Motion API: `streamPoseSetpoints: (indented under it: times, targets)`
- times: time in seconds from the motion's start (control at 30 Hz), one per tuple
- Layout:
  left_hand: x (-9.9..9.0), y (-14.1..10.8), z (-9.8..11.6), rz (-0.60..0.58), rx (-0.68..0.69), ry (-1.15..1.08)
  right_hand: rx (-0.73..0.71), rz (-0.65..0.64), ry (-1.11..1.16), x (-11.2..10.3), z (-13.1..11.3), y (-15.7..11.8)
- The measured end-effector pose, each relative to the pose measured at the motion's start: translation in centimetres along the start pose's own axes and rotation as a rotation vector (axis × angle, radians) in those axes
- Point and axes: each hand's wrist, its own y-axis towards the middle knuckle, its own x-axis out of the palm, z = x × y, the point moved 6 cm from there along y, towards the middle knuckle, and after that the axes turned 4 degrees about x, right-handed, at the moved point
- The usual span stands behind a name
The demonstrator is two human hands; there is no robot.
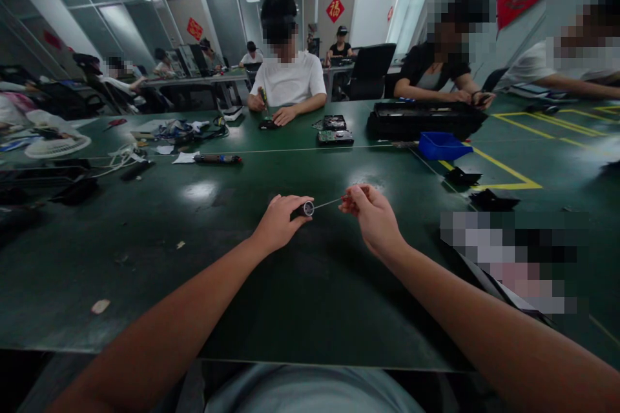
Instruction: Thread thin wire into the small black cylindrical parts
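My left hand is closed around a small dark cylinder with a pale round rim, its open end turned to the right. Between the fingertips of my right hand is pinched what looks like a thin screwdriver with a bit of red at its grip. Its slim metal shaft points left, and the tip meets or nearly meets the rim of the cylinder; I cannot tell how far in it goes. Both hands are just above the green table.
Across the table a person works with a screwdriver near two hard drives. At right are a black casing, a blue bin and black plastic pieces. A dark rod-shaped tool and cables lie left.
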Motion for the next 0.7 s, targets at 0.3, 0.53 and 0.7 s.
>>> streamPoseSetpoints:
  times: [0.3,0.53,0.7]
  targets:
    - [-0.1,-0.1,0.0,0.011,-0.018,-0.001,-0.191,-0.052,-0.264,0.6,-1.7,-1.1]
    - [-0.2,-0.1,0.1,0.019,-0.008,0.006,-0.27,-0.075,-0.395,1.1,-2.5,-1.9]
    - [-0.3,0.0,0.3,0.027,0.015,-0.012,-0.291,-0.1,-0.392,1.3,-2.5,-2.1]
